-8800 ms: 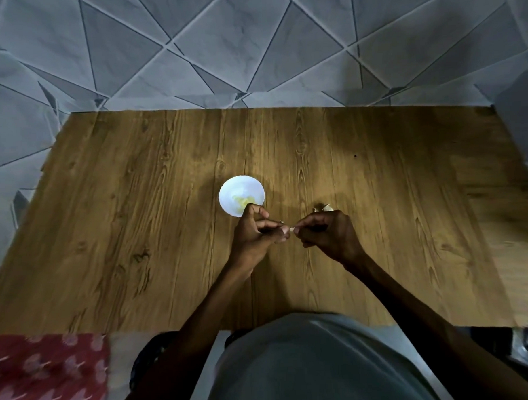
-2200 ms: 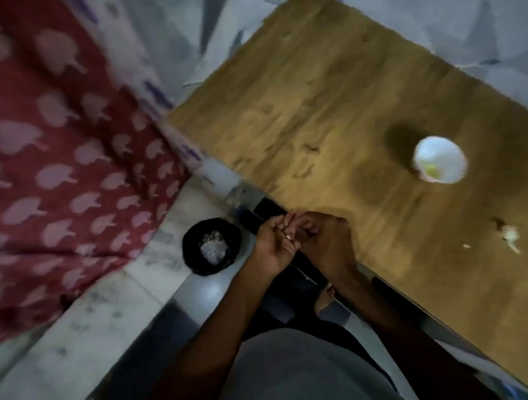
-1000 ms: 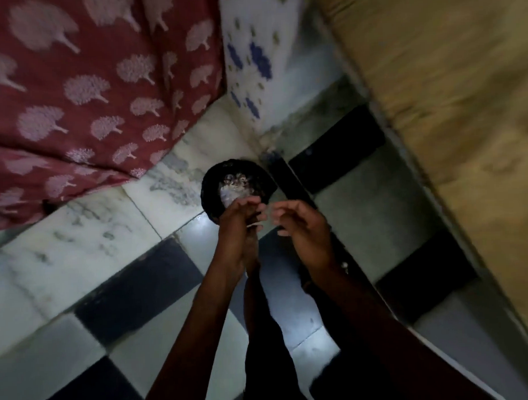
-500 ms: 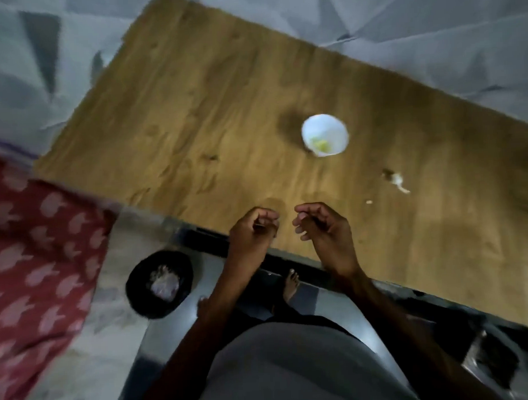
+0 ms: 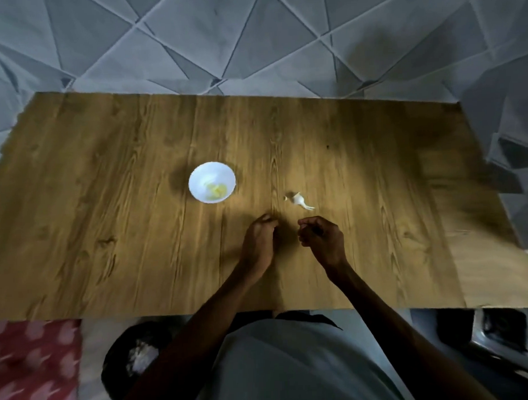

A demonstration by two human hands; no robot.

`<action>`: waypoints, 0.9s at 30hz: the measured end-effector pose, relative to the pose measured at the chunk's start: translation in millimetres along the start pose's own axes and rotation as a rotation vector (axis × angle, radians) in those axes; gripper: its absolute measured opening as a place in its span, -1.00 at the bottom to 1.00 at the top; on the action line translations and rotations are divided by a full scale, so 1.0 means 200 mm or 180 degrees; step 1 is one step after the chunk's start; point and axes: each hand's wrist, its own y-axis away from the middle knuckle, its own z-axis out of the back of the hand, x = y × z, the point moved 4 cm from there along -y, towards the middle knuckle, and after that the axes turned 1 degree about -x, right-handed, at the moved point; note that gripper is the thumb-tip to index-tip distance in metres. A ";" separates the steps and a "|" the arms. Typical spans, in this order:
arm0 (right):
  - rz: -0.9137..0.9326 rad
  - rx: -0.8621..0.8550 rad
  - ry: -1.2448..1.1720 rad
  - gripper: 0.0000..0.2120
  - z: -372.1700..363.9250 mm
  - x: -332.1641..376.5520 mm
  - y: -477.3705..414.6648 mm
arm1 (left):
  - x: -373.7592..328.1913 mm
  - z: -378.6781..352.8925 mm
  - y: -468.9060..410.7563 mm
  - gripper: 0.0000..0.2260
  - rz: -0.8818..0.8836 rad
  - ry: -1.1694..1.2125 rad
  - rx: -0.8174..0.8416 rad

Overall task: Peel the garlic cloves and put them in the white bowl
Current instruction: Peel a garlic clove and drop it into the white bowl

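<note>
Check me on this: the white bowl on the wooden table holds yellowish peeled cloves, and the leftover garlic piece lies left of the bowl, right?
Not quite. In the head view the garlic piece lies on the wooden table to the right of the white bowl, just beyond the right hand, not left of it. The bowl does hold yellowish peeled cloves.
</note>
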 end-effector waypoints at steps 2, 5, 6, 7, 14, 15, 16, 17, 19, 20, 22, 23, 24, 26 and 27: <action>0.0056 0.0008 0.0023 -0.86 0.00 0.00 -0.04 | 0.00 -0.01 -0.02 -0.74 0.0044 -0.0266 0.0134; 0.0249 0.0036 0.0266 -0.86 -0.03 0.01 -0.12 | 0.01 0.08 -0.10 -0.81 0.0168 -0.0278 0.0034; 0.0338 0.0019 0.0464 -0.87 -0.04 0.02 -0.15 | 0.02 0.15 -0.13 -0.85 0.0190 -0.0194 -0.0169; 0.0426 -0.0013 0.0692 -0.88 -0.06 0.02 -0.19 | 0.05 0.23 -0.18 -0.87 0.0245 -0.0136 -0.0395; 0.0984 -0.0206 0.2287 -0.83 -0.19 0.12 -0.38 | 0.39 0.59 -0.49 -0.83 0.1050 -0.0567 -0.0719; 0.0898 -0.0185 0.2497 -0.81 -0.22 0.13 -0.40 | 0.42 0.59 -0.52 -0.82 0.1060 -0.0662 -0.0625; 0.0825 -0.0157 0.2690 -0.81 -0.23 0.13 -0.42 | 0.44 0.58 -0.53 -0.82 0.1073 -0.0726 -0.0533; 0.0770 -0.0135 0.2850 -0.81 -0.25 0.13 -0.43 | 0.46 0.56 -0.54 -0.82 0.1104 -0.0762 -0.0450; 0.0669 -0.0113 0.3045 -0.82 -0.27 0.13 -0.45 | 0.49 0.55 -0.55 -0.82 0.1141 -0.0778 -0.0417; 0.0634 -0.0078 0.3091 -0.83 -0.28 0.14 -0.46 | 0.48 0.55 -0.55 -0.81 0.1135 -0.0785 -0.0433; 0.0596 -0.0008 0.3128 -0.85 -0.30 0.15 -0.46 | 0.45 0.57 -0.54 -0.81 0.1030 -0.0724 -0.0551; 0.0577 0.0002 0.3118 -0.85 -0.31 0.15 -0.46 | 0.42 0.58 -0.53 -0.81 0.0981 -0.0625 -0.0637; 0.0553 -0.0004 0.3078 -0.85 -0.31 0.16 -0.46 | 0.37 0.60 -0.51 -0.81 0.0926 -0.0485 -0.0713; 0.0573 -0.0078 0.2936 -0.87 -0.30 0.16 -0.44 | 0.26 0.61 -0.44 -0.83 0.0709 -0.0100 -0.0794; 0.0606 -0.0098 0.2793 -0.88 -0.30 0.17 -0.43 | 0.20 0.60 -0.40 -0.84 0.0575 0.0117 -0.0757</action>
